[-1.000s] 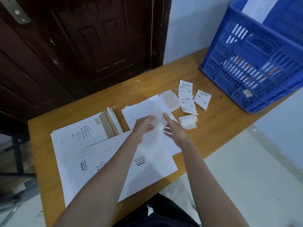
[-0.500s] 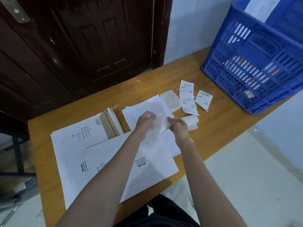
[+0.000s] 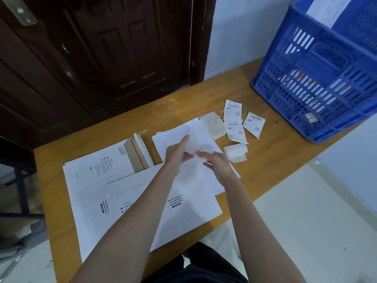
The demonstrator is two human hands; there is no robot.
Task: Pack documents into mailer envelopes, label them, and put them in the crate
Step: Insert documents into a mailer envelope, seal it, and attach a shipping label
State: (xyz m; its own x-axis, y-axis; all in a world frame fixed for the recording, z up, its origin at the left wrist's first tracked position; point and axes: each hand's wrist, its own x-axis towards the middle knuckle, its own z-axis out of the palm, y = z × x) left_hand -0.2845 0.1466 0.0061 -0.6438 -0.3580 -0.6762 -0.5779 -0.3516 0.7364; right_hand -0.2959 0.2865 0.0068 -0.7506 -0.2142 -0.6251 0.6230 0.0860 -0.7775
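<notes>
Both hands met over the documents [image 3: 183, 135] mid-table: the left hand [image 3: 176, 155] and right hand [image 3: 217, 165] each pinched a small white slip [image 3: 199, 147], seemingly a label backing. The top envelope [image 3: 183, 203] lay flat near the front edge, its long axis running left to right. The crate [image 3: 318, 82] stood at the far right corner, with bare table [image 3: 271, 166] between.

Mailer envelope [image 3: 183, 211]: "Please attach sto express waybill here"
</notes>
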